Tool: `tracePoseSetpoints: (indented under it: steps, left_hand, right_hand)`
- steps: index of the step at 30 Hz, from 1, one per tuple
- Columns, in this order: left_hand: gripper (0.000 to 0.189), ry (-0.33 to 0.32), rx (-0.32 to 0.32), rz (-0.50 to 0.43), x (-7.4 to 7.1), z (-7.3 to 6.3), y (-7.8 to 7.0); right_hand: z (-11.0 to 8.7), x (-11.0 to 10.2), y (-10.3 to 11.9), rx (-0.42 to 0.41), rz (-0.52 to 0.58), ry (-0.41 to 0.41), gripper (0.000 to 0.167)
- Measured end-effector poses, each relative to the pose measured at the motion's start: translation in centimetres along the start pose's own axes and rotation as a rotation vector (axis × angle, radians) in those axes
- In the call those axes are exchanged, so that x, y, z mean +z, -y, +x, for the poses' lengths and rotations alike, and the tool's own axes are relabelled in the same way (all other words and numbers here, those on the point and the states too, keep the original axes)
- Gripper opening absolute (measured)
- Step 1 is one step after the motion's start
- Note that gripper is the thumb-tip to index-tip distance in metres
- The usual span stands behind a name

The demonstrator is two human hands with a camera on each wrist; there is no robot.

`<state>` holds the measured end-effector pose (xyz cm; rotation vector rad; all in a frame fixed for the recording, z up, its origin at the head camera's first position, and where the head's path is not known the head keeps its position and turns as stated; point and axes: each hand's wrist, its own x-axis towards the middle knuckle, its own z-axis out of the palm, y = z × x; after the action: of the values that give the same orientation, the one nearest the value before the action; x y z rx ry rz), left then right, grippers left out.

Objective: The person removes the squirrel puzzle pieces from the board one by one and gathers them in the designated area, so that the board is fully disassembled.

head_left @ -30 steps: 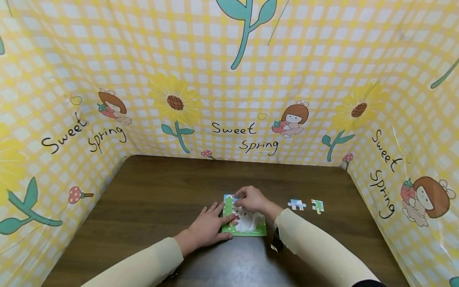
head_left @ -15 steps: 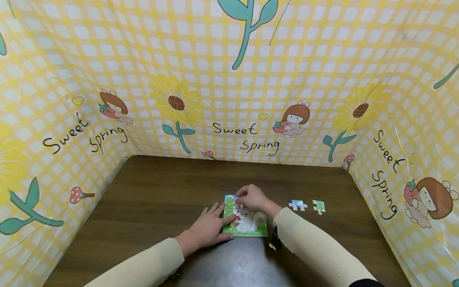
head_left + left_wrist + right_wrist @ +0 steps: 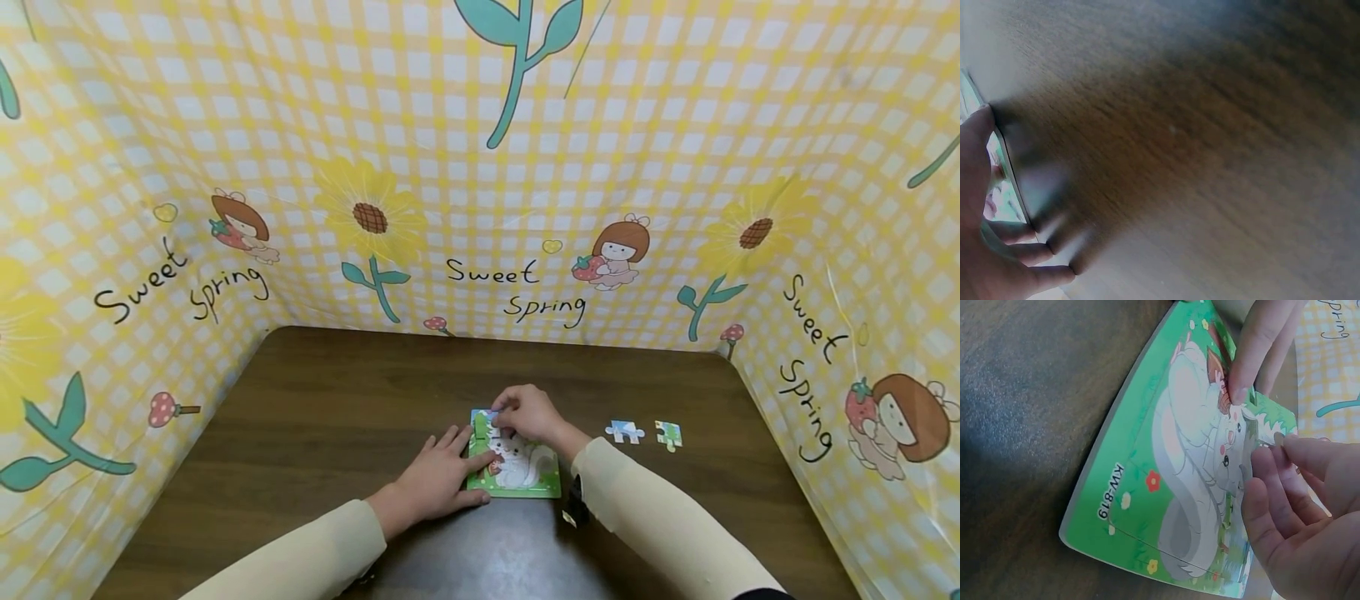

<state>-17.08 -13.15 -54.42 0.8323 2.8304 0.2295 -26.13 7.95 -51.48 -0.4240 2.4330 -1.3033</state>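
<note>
A small jigsaw puzzle [image 3: 543, 479] with a white squirrel on green lies on the table, most of its picture filled in. My left hand [image 3: 435, 477] lies spread over its left edge, one finger reaching onto the squirrel. In the left wrist view, the fingertips of that hand [image 3: 997, 250] extend past the board's rim onto the wood. At the board's upper part, my right hand [image 3: 528, 414] pinches a puzzle piece [image 3: 1279, 439] between thumb and finger. Its fingers mostly cover the piece. From the right wrist view, the other fingers of my right hand [image 3: 1310, 500] are bent beside the board.
Two loose puzzle pieces, a blue-and-white one [image 3: 625, 431] and a green one [image 3: 668, 435], lie right of the board. Yellow checked cloth [image 3: 487, 208] walls in the brown table [image 3: 360, 383] at the back and both sides.
My right hand has shifted very slightly at the board's upper edge, still pinching the piece. The left hand and the two loose pieces keep their places.
</note>
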Motion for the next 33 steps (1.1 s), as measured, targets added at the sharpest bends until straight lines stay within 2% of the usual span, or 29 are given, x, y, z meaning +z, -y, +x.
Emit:
tracePoseSetpoints:
  steps: [6,12,16,21,30,33]
  left_hand:
    - [0.068,0.006,-0.006,-0.018,-0.2,0.0,-0.2]
    - [0.068,0.014,-0.017,-0.019,-0.4,-0.1,-0.4]
    - [0.068,0.02,-0.023,-0.014,-0.5,-0.1,-0.4]
    - [0.068,0.02,-0.025,-0.015,-0.6,-0.2,-0.4]
    - [0.069,0.024,-0.027,-0.023,-0.8,-0.3,-0.6]
    - [0.069,0.027,-0.028,-0.021,-0.9,-0.3,-0.6]
  right_hand:
    - [-0.6,-0.8,0.5,0.009,0.057,0.004,0.013]
    - [-1.2,-2.8,0.5,0.028,0.126,-0.006,0.015]
    - [-1.7,-4.9,-0.1,0.028,0.104,-0.04,0.015]
    - [-2.4,-7.6,-1.6,0.074,0.069,-0.094,0.014]
    - [-4.5,-11.2,-4.5,0.158,0.018,-0.111,0.016]
    - [-4.8,-11.6,-5.3,0.144,0.002,-0.1,0.016]
